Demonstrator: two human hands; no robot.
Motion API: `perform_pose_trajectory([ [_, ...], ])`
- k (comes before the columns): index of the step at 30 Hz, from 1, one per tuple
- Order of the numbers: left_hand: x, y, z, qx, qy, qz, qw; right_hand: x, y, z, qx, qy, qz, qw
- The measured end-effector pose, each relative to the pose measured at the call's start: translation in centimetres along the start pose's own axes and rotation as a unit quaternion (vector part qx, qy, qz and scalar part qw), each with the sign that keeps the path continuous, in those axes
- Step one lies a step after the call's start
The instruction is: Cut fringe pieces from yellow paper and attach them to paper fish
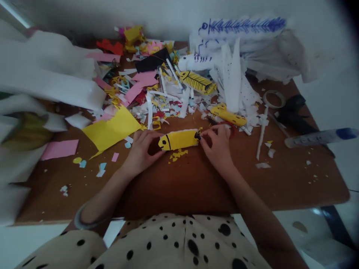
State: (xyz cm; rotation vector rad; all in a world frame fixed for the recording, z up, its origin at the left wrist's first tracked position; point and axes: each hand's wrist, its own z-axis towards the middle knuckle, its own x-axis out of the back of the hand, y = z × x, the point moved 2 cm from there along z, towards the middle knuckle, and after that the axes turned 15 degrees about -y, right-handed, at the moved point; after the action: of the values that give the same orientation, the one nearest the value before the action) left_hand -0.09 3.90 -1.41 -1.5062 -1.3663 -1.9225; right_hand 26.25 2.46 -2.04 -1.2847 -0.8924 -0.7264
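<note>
A yellow paper fish (pixel 181 140) with a drawn black eye and gill line lies level between my hands, its head to the left. My left hand (pixel 144 149) pinches the head end between thumb and fingers. At the dark, fringed tail, my right hand (pixel 217 144) has its thumb and fingers closed on the paper. Small yellow paper clippings (pixel 178 155) lie on the table just below the fish. Just beyond my right hand are a yellow paper piece with dark spots (pixel 228 115) and something red, partly hidden by the fingers.
Paper scraps (pixel 171 104) cover the back of the brown table (pixel 179 190). A yellow sheet (pixel 112 127) lies left, and a striped yellow paper fish (pixel 198 81) lies behind. At right are a tape roll (pixel 274 99) and a blue-ended pen-like tube (pixel 319 138). White paper (pixel 47 78) crowds the left.
</note>
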Motion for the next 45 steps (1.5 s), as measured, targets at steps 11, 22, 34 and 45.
perform_pose_trajectory([
  [11, -0.22, 0.08, -0.18, -0.001, -0.010, 0.000, 1.000, -0.28, -0.14, -0.20, 0.006, -0.003, -0.024, 1.000],
  [22, -0.67, 0.21, 0.11, -0.006, 0.000, 0.010, 1.000, -0.33, -0.08, -0.24, 0.001, 0.017, -0.043, 0.999],
  [34, -0.76, 0.63, -0.07, -0.020, 0.014, 0.017, 1.000, -0.31, -0.48, -0.54, 0.005, 0.011, -0.062, 0.998],
  [45, -0.82, 0.98, -0.04, -0.035, 0.022, 0.027, 0.999, -0.17, -0.53, -0.65, 0.007, 0.020, -0.075, 0.997],
])
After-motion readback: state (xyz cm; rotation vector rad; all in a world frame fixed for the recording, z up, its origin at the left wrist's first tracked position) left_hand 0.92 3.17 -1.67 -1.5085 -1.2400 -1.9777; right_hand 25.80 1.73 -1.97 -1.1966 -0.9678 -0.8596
